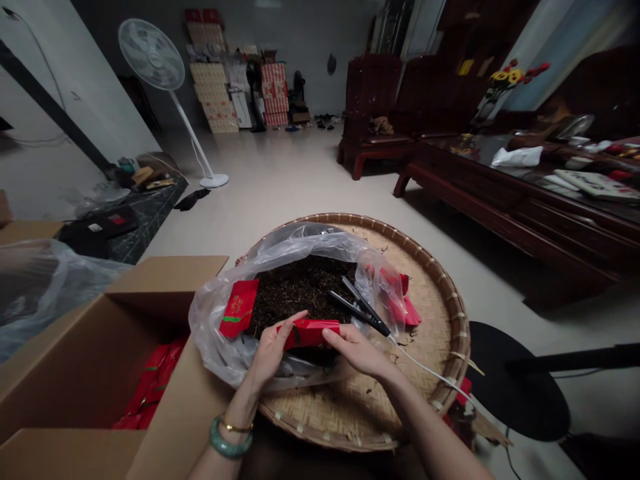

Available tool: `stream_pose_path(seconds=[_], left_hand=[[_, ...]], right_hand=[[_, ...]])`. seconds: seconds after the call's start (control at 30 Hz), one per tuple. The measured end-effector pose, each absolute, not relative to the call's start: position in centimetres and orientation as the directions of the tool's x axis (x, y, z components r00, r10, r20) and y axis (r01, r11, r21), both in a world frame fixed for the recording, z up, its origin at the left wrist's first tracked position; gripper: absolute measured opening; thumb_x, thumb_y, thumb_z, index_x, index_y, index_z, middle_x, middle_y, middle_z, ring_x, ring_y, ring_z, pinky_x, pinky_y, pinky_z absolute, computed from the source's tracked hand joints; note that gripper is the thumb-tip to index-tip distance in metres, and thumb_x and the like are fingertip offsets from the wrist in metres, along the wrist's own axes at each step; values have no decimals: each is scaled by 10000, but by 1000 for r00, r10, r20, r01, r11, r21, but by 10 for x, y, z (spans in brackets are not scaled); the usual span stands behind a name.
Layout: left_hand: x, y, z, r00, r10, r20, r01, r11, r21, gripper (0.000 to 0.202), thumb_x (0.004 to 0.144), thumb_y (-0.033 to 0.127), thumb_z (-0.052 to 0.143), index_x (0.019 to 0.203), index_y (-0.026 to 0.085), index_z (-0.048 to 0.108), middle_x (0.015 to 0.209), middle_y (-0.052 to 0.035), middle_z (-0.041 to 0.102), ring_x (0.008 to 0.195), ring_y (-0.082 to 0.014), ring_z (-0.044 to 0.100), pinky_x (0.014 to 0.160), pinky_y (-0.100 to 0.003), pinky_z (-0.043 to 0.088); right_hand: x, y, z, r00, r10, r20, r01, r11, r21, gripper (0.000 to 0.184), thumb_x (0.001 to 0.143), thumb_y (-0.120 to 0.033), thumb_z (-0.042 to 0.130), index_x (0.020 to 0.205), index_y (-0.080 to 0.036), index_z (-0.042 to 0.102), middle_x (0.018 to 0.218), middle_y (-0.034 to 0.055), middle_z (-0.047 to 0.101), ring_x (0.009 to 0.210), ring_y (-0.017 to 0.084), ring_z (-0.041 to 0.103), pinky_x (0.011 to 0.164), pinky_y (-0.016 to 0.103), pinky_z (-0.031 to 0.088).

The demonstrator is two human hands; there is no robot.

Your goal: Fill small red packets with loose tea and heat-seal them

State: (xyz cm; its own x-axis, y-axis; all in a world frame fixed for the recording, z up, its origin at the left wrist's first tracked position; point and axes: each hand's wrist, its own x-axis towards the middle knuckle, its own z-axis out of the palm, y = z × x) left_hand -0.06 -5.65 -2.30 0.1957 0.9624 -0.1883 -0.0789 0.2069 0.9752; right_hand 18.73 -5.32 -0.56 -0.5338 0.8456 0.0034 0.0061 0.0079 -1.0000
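Observation:
Between my two hands I hold a small red packet (311,332), stretched sideways over the near edge of a clear plastic bag (215,347). My left hand (274,347) grips its left end, and my right hand (357,347) pinches its right end between thumb and fingers. Dark loose tea leaves (295,287) fill the opened bag. Another red packet (240,308) with gold print and a green stripe lies at the bag's left. A black hand-held sealer shaped like a hair straightener (363,310), jaws apart, rests on the bag just beyond my right hand.
The bag sits on a round woven bamboo tray (425,280), with red wrappers (411,310) at its right. An open cardboard box (65,373) holding red packets (150,393) stands at left. The sealer's white cord (430,371) crosses the tray's rim. A black round base (520,380) stands at right.

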Motion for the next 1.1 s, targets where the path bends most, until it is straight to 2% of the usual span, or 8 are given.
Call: stream_pose_path(seconds=[0.13,0.2,0.3,0.4,0.8,0.93,1.03,1.1], left_hand=[[-6,-58,-27,-14,992,128,268,-120,956,435,823,487,530,1089,173,671,1052,-97,705,1009,-251,630,934,-408,473],[-7,-62,-29,-42,911,410,538,-325,778,442,782,419,623,1159,189,627,1173,-105,650,1078,-269,575,981,-447,426],[-5,-70,-29,231,785,574,751,-519,408,533,754,311,682,1257,205,544,1266,-105,586,1129,-288,494,993,-478,391],[-3,-73,-29,384,742,550,750,-598,283,501,817,194,594,1305,198,479,1215,-101,612,1046,-257,511,918,-440,451],[-7,-71,-38,289,758,585,706,-581,404,416,778,136,575,1188,192,532,1099,-97,651,969,-239,561,841,-414,512],[-17,-66,-37,147,788,598,725,-497,476,372,752,145,600,1120,186,569,1026,-84,669,930,-228,581,826,-402,518],[-26,-62,-36,-18,815,579,711,-397,580,325,745,195,621,1069,171,598,994,-83,668,916,-218,600,818,-382,523],[-31,-60,-35,-117,826,552,675,-342,654,316,746,222,617,1056,165,608,1021,-86,655,932,-214,606,797,-359,533]], right_hand=[[189,-51,-6,-526,849,-54,56,-29,-998,541,844,-623,392,937,-201,718,860,31,712,869,209,626,921,398,443],[187,-50,-10,-496,866,-62,61,-37,-997,534,845,-614,399,942,-194,714,869,36,709,887,213,618,938,404,426],[181,-50,-18,-451,890,-62,53,-43,-998,531,845,-604,410,953,-172,700,878,46,699,882,209,606,932,399,421],[171,-53,-25,-407,910,-78,58,-59,-997,528,842,-598,419,920,-150,687,847,47,684,828,196,594,862,371,451],[166,-51,0,-539,840,-56,52,-33,-998,472,842,-572,452,828,-162,685,837,33,696,838,188,618,860,353,464],[177,-34,-1,-357,933,-42,-42,-61,-997,483,883,-534,388,839,-147,673,823,76,703,829,199,661,797,363,514],[173,-14,-19,-229,971,69,207,118,-971,310,854,-398,490,987,-162,642,965,94,688,908,208,643,799,379,513],[162,-2,-33,-355,924,142,400,288,-870,375,794,-249,575,1164,-183,573,1170,107,623,1066,215,579,926,411,451]])
